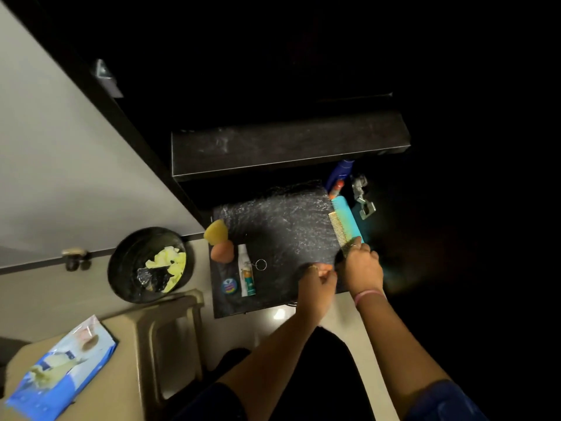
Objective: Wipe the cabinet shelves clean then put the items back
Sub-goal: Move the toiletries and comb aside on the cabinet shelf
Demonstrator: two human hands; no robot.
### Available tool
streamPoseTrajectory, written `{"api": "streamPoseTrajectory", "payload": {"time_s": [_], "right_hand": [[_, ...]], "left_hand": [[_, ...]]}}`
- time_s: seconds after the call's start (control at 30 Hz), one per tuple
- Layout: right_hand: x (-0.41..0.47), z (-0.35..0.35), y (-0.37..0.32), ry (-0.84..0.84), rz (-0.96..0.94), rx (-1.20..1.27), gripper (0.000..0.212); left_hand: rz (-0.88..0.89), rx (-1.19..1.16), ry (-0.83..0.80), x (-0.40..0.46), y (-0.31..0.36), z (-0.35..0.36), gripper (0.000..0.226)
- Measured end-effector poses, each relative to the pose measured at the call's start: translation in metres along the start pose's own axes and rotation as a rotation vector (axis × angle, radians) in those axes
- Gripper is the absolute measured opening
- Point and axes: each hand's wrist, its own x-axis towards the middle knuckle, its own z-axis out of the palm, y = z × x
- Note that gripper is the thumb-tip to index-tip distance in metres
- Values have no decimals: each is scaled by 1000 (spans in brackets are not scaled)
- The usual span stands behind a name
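Note:
The dark, dusty lower cabinet shelf (279,226) lies below me, with another dark shelf (285,147) above it. My right hand (362,265) grips the end of a tan comb (338,227) at the shelf's right edge, beside a turquoise comb (349,217). My left hand (317,284) is blurred, fingers curled, close to the right hand; what it holds I cannot tell. At the shelf's left lie a yellow sponge (216,231), an orange sponge (222,251), a white tube (246,270), a round blue tin (229,287) and a key ring (260,264).
A blue bottle (338,174) and small orange item (336,189) stand at the shelf's back right near a metal hinge (362,196). A black bin (150,264) with yellow scraps sits left on the floor. A beige stool (145,344) carries a blue wipes pack (60,369). The open cabinet door (76,147) stands left.

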Motion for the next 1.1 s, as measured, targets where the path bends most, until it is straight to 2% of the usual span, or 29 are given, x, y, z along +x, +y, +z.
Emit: {"api": "streamPoseTrajectory", "payload": {"time_s": [0.2,0.3,0.37,0.43,0.5,0.57,0.67,0.73,0.8,0.9,0.97,1.03,1.1], "right_hand": [[8,-12,7,-23,-66,-136,33],[4,-25,11,-16,-73,-35,29],[-8,-28,8,-1,-108,88,27],[-23,-24,2,1,-222,229,30],[-32,-16,0,-40,-330,448,36],[-33,-11,0,-152,-350,706,39],[-28,-5,-4,-253,-133,1077,37],[-26,-3,-14,-416,18,1237,35],[-27,-5,-28,-603,86,1339,21],[-33,-8,-49,-741,107,1362,19],[-31,-2,-61,-683,110,1332,24],[-29,4,-73,-581,51,1192,22],[-29,8,-84,-521,-33,1028,19]], "left_hand": [[-70,-25,-49,21,12,15,25],[-132,-139,-105,36,10,22,25],[-143,-210,-148,35,18,21,21],[-111,-217,-145,32,26,13,31],[-147,-249,-59,35,25,0,34],[-197,-308,19,39,15,-16,29],[-202,-297,36,46,3,-39,28],[-159,-232,34,47,2,-49,24],[-119,-174,87,50,3,-57,20],[-69,-96,177,50,0,-64,24],[-5,-19,285,44,-4,-70,28],[82,-7,387,35,-6,-76,32],[119,-40,420,29,-12,-77,38]]}}
